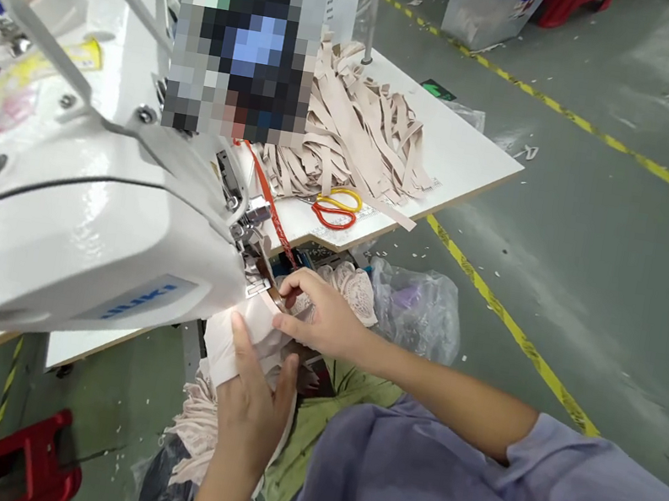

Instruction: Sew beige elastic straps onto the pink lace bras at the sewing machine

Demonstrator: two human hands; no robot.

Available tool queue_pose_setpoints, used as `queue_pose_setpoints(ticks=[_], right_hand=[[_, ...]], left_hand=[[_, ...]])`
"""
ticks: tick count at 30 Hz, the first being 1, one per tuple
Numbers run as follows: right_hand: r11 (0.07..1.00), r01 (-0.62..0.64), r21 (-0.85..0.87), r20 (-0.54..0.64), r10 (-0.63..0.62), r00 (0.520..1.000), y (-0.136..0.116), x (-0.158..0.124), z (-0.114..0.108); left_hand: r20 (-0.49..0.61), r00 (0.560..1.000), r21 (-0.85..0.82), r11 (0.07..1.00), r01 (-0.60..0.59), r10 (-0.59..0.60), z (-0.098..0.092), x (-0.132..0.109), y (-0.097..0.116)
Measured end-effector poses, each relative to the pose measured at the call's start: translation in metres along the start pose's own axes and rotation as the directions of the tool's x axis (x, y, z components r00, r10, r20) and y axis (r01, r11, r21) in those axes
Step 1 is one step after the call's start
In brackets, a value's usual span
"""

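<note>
Holding pale pink fabric piece (pixel 250 330) at presser foot of white sewing machine (pixel 85 243), front edge of white bench (pixel 471 162). My left hand (pixel 249 412) flat on fabric, fingers pressed together, thumb apart. My right hand (pixel 320 316) pinches fabric edge beside needle. Orange-and-yellow scissors (pixel 336 208) near front edge, touching heap of beige strips (pixel 355 126).

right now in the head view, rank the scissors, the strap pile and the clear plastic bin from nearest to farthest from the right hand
1. scissors, on the table edge just above the right hand, which pinches the pale fabric.
2. strap pile, mid-table behind them.
3. clear plastic bin, past the table, far top.
</note>
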State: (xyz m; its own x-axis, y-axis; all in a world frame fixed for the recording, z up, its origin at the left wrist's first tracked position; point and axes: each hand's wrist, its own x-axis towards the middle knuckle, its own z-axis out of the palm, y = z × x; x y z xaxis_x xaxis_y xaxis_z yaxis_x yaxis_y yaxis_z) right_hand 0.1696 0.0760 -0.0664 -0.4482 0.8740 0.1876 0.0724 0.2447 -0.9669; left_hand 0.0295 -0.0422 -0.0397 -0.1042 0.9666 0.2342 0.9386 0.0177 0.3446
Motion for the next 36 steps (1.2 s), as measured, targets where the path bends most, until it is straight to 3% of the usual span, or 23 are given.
queue_pose_setpoints(ticks=[5, 10, 14, 16, 18, 20, 24, 26, 28, 30, 31, 32, 34, 36], right_hand=[[0.992, -0.099, 0.079, 0.065, 0.094, 0.993, -0.004, -0.022, -0.003], [0.988, -0.077, 0.132, 0.103, 0.064, 0.993, -0.004, -0.044, -0.024], [0.986, -0.088, 0.143, 0.123, 0.07, 0.99, -0.004, -0.051, -0.04], [0.986, -0.083, 0.145, 0.16, 0.06, 0.985, -0.002, -0.053, -0.044], [0.986, -0.081, 0.145, 0.214, 0.048, 0.976, -0.001, -0.054, -0.047], [0.989, -0.075, 0.13, 0.271, 0.038, 0.962, -0.001, -0.054, -0.048], [1.0, -0.002, -0.012, 0.377, 0.007, 0.926, -0.006, -0.055, -0.049], [0.991, 0.078, -0.109, 0.427, -0.024, 0.904, -0.007, -0.057, -0.05], [0.961, 0.196, -0.197, 0.448, -0.089, 0.889, -0.005, -0.058, -0.05], [0.895, 0.335, -0.296, 0.441, -0.183, 0.879, 0.0, -0.06, -0.049], [0.853, 0.39, -0.346, 0.434, -0.223, 0.873, 0.003, -0.061, -0.048], [0.817, 0.429, -0.386, 0.427, -0.254, 0.868, 0.006, -0.061, -0.047], [0.785, 0.456, -0.42, 0.418, -0.279, 0.865, 0.009, -0.062, -0.044], [0.794, 0.452, -0.407, 0.412, -0.282, 0.866, 0.008, -0.063, -0.039]], left_hand=[[0.02, 0.998, 0.019, 0.998, -0.057, 0.057, 0.019, -0.026, 0.026], [0.162, 0.984, -0.271, 0.962, -0.034, 0.081, 0.03, -0.048, 0.051], [0.356, 0.93, -0.558, 0.819, 0.133, 0.091, 0.018, -0.048, 0.04], [0.256, 0.963, -0.583, 0.808, 0.087, 0.081, 0.01, -0.043, 0.03], [0.076, 0.995, -0.563, 0.827, -0.004, 0.057, 0.004, -0.035, 0.021], [-0.017, 0.995, -0.568, 0.818, -0.09, 0.098, -0.001, -0.023, 0.017], [0.14, 0.928, -0.516, 0.825, -0.23, 0.346, -0.005, 0.004, 0.015], [0.22, 0.9, -0.449, 0.858, -0.249, 0.376, -0.005, 0.011, 0.012], [0.247, 0.9, -0.394, 0.886, -0.246, 0.359, -0.001, 0.012, 0.006], [0.188, 0.897, -0.333, 0.885, -0.326, 0.4, 0.005, 0.007, -0.002], [0.108, 0.884, -0.292, 0.865, -0.409, 0.455, 0.009, 0.003, -0.007], [-0.001, 0.856, -0.234, 0.833, -0.502, 0.516, 0.013, -0.001, -0.011], [-0.214, 0.76, -0.099, 0.76, -0.642, 0.614, 0.02, -0.01, -0.017], [-0.326, 0.698, -0.024, 0.733, -0.68, 0.638, 0.023, -0.019, -0.021]])
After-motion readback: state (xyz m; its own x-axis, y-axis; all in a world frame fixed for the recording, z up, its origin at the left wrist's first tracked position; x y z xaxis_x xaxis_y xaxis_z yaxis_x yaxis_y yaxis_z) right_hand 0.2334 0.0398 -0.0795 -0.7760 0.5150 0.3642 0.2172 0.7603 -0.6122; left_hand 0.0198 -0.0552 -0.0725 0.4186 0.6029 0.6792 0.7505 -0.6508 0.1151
